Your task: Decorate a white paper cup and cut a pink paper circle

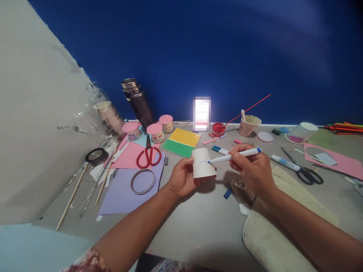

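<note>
My left hand (pixel 181 178) is wrapped round a white paper cup (pixel 202 163), held upside down above the grey table (pixel 195 223). My right hand (pixel 249 166) pinches a white marker with a blue end (pixel 235 155). Its tip touches the cup's side, where a thin blue line shows. Both forearms reach in from the bottom edge.
Red scissors (pixel 148 155) lie on pink paper; a tape ring (pixel 143 181) rests on lilac paper. Pink-topped cups (pixel 155 132), a dark flask (pixel 137 102), yellow-green card (pixel 181 142), a red paint pot (pixel 218 129), black scissors (pixel 304 170), a glue tube (pixel 285 162) and a cloth bag (pixel 272 226) surround the hands.
</note>
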The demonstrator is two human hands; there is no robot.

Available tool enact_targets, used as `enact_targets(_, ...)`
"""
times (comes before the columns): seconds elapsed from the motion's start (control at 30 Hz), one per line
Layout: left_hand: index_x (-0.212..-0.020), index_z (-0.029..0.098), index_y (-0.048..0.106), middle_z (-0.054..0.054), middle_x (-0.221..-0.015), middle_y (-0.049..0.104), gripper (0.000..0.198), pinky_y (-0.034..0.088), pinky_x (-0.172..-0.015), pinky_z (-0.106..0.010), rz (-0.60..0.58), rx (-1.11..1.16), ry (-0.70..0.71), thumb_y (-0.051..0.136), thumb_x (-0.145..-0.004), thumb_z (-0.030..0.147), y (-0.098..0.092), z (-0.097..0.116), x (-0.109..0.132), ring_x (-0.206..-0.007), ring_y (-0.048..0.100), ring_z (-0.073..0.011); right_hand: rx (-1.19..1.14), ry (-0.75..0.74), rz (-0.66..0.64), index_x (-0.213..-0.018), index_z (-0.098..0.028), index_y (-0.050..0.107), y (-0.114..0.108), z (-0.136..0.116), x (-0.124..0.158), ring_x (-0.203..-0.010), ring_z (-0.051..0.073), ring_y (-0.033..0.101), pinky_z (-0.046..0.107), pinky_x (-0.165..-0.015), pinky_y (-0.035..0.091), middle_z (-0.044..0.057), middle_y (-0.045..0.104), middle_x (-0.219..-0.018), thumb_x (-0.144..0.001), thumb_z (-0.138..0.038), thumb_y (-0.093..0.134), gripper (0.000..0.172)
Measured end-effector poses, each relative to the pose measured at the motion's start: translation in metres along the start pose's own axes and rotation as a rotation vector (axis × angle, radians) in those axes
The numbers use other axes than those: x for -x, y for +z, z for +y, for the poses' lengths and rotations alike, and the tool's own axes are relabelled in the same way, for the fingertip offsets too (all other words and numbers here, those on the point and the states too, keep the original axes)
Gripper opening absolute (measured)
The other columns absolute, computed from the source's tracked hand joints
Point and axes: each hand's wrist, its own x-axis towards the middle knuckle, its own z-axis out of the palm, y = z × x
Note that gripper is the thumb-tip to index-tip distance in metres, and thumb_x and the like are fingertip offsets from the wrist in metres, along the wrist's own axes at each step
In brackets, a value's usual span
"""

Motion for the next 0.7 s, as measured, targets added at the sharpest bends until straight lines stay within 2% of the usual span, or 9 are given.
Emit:
enact_targets(0.2, -0.125, 0.007, 0.067, -0.017, -0.101, 0.08, 0.044, 0.061, -0.089, -0.05, 0.016, -0.016, 0.01, 0.063, -0.086, 0.027, 0.0012, 0.0004, -0.0007, -0.093, 0.079, -0.0339, -0.004, -0.014, -0.041, -0.081, -0.022, 0.073, -0.0012, 0.0006, 0.0003, -0.06, 0.014, 0.055, 0.027, -0.056, 0.043, 0.001, 0.066, -0.069, -0.09, -0.047, 0.082, 0.028)
enact_targets(0.5, -0.14, 0.005, 0.062, -0.017, -0.108, 0.08, 0.056, 0.063, -0.088, -0.056, 0.068, 0.035, 0.034, 0.06, -0.088, 0.026, 0.0027, 0.0032, 0.0001, -0.096, 0.077, -0.0342, 0.037, -0.036, -0.064, -0.081, -0.022, 0.074, -0.0042, 0.0015, 0.003, -0.06, 0.015, 0.054, 0.027, -0.057, 0.044, 0.001, 0.066, -0.068, -0.09, -0.049, 0.081, 0.029)
enact_targets(0.7, -0.128, 0.006, 0.067, -0.018, -0.104, 0.08, 0.045, 0.063, -0.089, -0.051, 0.048, -0.044, 0.034, 0.064, -0.088, 0.027, 0.003, 0.0015, 0.0001, -0.093, 0.078, -0.0336, 0.009, -0.053, -0.046, -0.084, -0.024, 0.074, -0.0005, -0.0014, 0.0043, -0.062, 0.016, 0.056, 0.028, -0.056, 0.044, 0.002, 0.068, -0.072, -0.09, -0.052, 0.082, 0.03)
